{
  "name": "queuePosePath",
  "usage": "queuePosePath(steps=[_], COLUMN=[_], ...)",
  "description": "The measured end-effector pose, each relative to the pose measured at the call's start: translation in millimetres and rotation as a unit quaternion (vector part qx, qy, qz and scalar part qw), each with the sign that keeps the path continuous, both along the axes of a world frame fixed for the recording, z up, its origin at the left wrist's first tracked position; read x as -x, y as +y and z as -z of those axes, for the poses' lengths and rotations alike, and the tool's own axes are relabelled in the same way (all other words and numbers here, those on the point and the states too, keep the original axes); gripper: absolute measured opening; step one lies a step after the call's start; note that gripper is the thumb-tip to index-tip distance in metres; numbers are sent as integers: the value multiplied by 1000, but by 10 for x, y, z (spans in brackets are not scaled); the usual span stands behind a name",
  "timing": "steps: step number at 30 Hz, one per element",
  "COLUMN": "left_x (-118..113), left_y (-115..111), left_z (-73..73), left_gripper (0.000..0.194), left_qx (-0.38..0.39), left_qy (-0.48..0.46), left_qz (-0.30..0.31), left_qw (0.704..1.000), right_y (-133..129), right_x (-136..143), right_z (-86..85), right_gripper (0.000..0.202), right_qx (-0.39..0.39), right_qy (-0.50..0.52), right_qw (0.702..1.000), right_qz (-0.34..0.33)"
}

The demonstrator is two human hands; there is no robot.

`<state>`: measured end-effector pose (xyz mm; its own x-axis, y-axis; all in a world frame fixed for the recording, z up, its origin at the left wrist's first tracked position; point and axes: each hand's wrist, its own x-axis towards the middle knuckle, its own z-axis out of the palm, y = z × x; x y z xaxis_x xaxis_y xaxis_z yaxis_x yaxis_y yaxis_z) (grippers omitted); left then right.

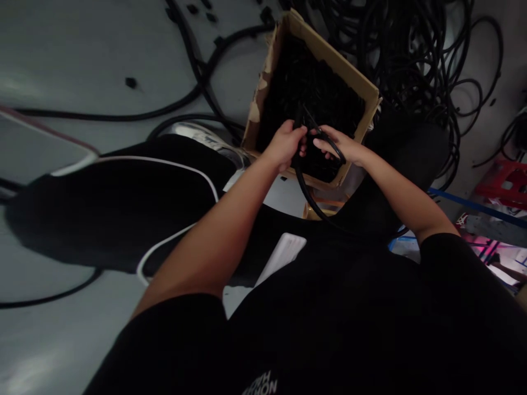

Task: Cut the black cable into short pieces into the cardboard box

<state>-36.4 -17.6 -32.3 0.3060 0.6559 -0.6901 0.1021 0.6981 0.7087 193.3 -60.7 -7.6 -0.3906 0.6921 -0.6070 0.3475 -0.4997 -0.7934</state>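
My left hand (287,145) is closed around a black cable (307,193), which hangs below the fist and curves down over my lap. Just to its right, my right hand (331,144) is wrapped round dark-handled scissors (340,154), whose thin blades point up and left near the cable's upper part. Both hands are over the near part of an open cardboard box (253,112). Many small black pieces (317,82) lie inside the box; their exact shape is too dark to tell.
Tangled black cables (387,44) lie at the upper right, and more cable (135,116) crosses the floor at left. A white cord (164,163) runs over my leg. A red crate (504,184) is at the right, near another person's shoe (461,220).
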Motion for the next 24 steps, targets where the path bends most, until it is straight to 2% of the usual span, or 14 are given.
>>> queuePosePath(steps=[4, 7, 10, 12, 15, 17, 20, 24], left_x=[-57, -43, 77, 225, 496, 648, 755, 709], left_y=[-31, -60, -125, -198, -404, -629, -1055, -1495], left_z=[-73, -243, -474, -624, -815, -934, -1126, -1375], left_gripper=[49, 41, 26, 21, 16, 11, 35, 53], left_qx=[-49, -49, -24, -32, -98, -141, -129, -83], left_qy=[6, 4, 8, 20, 74, 131, 240, 348], left_qz=[24, 16, 55, 140, 306, 381, 434, 466], left_qw=[998, 999, 998, 989, 944, 904, 859, 809], right_y=[196, 231, -19, -356, -965, -1318, -1638, -1706], right_x=[27, 99, 253, 370, 495, 533, 552, 563], right_z=[-136, -299, -462, -562, -688, -734, -708, -529], right_gripper=[65, 61, 60, 67, 81, 86, 79, 69], right_qx=[0, 0, 14, 22, 20, 16, 8, 6], right_qy=[-59, -78, -56, -15, 41, 60, 71, 77], right_qw=[994, 987, 986, 987, 986, 986, 987, 987], right_qz=[87, 140, 158, 157, 162, 157, 146, 143])
